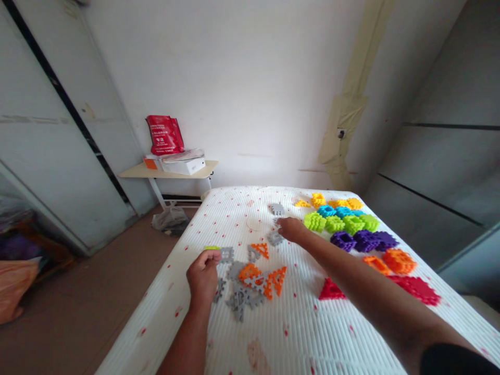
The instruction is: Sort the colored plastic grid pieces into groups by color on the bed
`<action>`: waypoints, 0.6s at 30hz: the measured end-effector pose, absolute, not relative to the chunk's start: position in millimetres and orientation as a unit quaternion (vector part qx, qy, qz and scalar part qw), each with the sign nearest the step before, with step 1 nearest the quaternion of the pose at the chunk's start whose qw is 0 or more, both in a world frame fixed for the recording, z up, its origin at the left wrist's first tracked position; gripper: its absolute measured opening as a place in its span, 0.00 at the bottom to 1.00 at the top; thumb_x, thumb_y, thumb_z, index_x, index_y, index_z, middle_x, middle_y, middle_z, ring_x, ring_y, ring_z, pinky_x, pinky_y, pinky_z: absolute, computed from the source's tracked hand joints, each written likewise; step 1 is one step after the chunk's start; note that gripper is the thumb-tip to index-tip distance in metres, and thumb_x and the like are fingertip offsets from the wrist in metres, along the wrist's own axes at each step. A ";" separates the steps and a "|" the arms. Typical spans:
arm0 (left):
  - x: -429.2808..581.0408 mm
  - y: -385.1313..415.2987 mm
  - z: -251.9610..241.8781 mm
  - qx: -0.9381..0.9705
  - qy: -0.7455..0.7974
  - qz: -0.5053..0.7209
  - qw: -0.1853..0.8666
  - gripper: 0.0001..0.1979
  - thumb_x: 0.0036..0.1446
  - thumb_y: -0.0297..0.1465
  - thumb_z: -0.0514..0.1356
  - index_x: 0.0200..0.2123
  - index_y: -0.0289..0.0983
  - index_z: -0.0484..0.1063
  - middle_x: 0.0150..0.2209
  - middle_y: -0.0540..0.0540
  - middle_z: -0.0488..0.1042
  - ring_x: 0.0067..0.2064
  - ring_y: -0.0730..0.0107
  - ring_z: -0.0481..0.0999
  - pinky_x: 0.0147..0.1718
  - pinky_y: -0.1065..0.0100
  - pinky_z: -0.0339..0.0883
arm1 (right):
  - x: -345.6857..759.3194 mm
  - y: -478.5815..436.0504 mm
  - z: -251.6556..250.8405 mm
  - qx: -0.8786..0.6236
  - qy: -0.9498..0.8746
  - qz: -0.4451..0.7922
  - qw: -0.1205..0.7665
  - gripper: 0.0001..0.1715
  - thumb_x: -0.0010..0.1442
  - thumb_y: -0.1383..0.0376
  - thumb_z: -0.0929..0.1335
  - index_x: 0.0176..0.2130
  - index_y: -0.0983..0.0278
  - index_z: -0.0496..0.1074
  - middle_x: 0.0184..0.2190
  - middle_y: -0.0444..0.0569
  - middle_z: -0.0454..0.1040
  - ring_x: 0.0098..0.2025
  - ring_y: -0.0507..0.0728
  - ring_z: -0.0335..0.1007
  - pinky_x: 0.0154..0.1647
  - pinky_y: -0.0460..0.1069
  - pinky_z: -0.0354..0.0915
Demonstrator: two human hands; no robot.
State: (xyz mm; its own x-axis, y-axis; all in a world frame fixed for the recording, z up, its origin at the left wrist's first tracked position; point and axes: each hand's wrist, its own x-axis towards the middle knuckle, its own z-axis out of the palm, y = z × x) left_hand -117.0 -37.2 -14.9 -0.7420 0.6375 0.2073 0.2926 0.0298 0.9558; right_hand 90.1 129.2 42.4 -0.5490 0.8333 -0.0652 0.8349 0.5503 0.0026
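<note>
My left hand point(203, 273) is curled closed on a small lime-green piece point(213, 248) at the left side of the white mattress point(297, 333). My right hand point(291, 229) reaches further out, fingers bent down onto grey interlocking pieces point(275, 238). Between the hands lies a loose pile of grey and orange toothed pieces point(253, 284). Another grey piece point(277, 209) sits beyond the right hand.
Assembled blocks lie in rows on the right: yellow point(318, 200), blue point(336, 211), green point(339, 224), purple point(363, 240), orange point(398, 260), red point(416, 289). A red triangle point(331, 290) lies near my right forearm. A small table point(167, 172) with a red bag point(164, 134) stands by the wall.
</note>
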 end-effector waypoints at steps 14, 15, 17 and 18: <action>-116.4 -37.7 -13.4 0.320 0.698 0.621 0.156 0.09 0.38 0.31 0.53 0.24 0.37 0.72 0.22 0.49 0.74 0.27 0.66 0.73 0.31 0.67 0.67 | 74.7 105.0 28.3 0.560 0.828 -0.019 0.032 0.26 0.52 0.54 0.67 0.47 0.67 0.69 0.42 0.61 0.75 0.44 0.63 0.73 0.38 0.51 0.66; -116.1 -37.7 -12.9 0.318 0.697 0.623 0.159 0.09 0.38 0.30 0.53 0.24 0.37 0.72 0.22 0.49 0.74 0.27 0.66 0.73 0.30 0.67 0.67 | 78.1 110.3 32.7 0.568 0.823 -0.014 0.022 0.27 0.54 0.53 0.66 0.48 0.66 0.68 0.43 0.61 0.74 0.44 0.63 0.72 0.38 0.52 0.66; -115.3 -37.9 -11.7 0.318 0.692 0.627 0.164 0.09 0.38 0.30 0.53 0.23 0.37 0.72 0.22 0.49 0.74 0.27 0.67 0.73 0.30 0.67 0.67 | 85.5 124.3 44.5 0.596 0.803 0.002 -0.011 0.28 0.57 0.52 0.63 0.51 0.66 0.66 0.44 0.61 0.74 0.45 0.62 0.72 0.39 0.52 0.65; -115.0 -38.0 -11.2 0.319 0.690 0.629 0.164 0.09 0.38 0.30 0.53 0.23 0.37 0.72 0.22 0.49 0.74 0.27 0.67 0.73 0.30 0.67 0.67 | 89.1 132.2 50.7 0.612 0.790 0.008 -0.029 0.28 0.59 0.51 0.61 0.51 0.66 0.66 0.44 0.61 0.73 0.45 0.62 0.72 0.40 0.51 0.65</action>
